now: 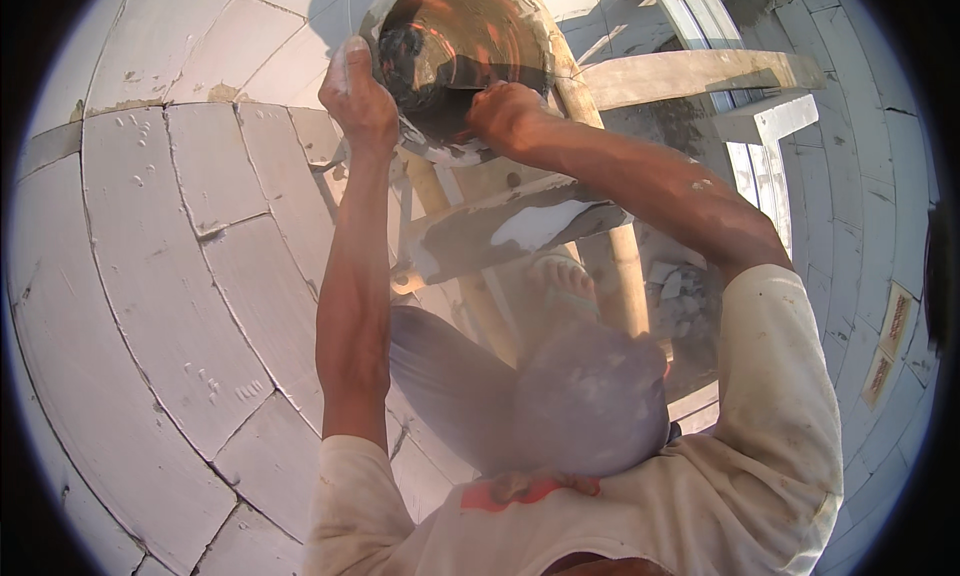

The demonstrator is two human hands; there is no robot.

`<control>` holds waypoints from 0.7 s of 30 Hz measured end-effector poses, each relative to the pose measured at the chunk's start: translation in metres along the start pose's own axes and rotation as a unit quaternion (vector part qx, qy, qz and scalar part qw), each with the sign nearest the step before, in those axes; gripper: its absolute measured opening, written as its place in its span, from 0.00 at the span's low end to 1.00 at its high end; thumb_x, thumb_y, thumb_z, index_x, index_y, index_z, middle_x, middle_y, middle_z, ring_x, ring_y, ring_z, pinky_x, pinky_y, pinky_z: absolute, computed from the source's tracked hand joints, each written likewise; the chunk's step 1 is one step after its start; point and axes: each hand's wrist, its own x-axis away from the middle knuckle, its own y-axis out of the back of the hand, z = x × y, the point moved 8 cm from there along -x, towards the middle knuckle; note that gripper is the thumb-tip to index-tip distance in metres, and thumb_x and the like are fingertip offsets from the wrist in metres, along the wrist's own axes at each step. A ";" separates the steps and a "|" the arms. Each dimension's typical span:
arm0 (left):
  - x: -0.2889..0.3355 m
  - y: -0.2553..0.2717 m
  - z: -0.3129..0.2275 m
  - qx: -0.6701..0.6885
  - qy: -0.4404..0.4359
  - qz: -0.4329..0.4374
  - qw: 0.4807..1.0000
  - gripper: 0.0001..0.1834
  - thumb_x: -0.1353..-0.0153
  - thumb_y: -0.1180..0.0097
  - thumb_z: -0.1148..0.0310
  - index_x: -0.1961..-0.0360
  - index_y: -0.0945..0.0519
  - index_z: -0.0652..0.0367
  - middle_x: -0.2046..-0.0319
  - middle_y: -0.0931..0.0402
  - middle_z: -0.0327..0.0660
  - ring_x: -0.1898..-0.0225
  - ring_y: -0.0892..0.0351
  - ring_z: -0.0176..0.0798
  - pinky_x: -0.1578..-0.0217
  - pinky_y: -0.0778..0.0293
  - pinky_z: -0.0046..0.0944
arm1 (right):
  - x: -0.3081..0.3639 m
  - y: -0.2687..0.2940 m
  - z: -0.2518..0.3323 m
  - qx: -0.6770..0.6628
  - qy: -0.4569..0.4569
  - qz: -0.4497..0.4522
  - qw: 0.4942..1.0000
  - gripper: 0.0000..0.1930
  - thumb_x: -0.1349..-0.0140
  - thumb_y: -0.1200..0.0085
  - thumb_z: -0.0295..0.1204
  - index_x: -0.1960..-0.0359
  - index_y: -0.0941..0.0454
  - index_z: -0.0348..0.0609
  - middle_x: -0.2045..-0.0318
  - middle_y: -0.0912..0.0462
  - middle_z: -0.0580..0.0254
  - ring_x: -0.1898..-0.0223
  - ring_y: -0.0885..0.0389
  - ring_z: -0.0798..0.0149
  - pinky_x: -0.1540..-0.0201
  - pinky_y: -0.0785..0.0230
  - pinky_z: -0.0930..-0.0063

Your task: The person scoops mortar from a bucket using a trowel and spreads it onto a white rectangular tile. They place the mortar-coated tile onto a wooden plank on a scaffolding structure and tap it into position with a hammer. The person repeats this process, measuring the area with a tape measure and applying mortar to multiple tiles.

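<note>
A bucket [545, 51] with a mortar-smeared rim stands at the top centre, its mouth toward me. Wet grey mortar and reddish light show inside it. My left hand [360, 101] is closed at the bucket's left rim, thumb pointing up. My right hand [508, 114] reaches over the near right rim into the bucket, fingers curled in a fist. A dark flat shape shows beside the right fist, but what that hand grips is hidden in shadow.
A wall of pale blocks [200, 306] fills the left side. Bamboo poles [628, 276] and a mortar-stained board [470, 238] lie below the bucket. A wooden plank [690, 76] juts out to the right. My foot [565, 276] rests among the poles, with rubble [682, 288] lower down.
</note>
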 end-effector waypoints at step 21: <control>0.014 0.027 0.054 0.277 0.223 -0.106 0.929 0.16 0.28 0.52 0.63 0.54 0.20 0.66 0.57 0.21 0.42 0.58 0.21 0.41 0.53 0.23 0.43 | 0.128 0.041 -0.100 -0.607 -0.016 -0.027 0.794 0.17 0.31 0.33 0.41 0.53 0.15 0.38 0.82 0.30 0.74 0.85 0.34 0.75 0.80 0.43 0.73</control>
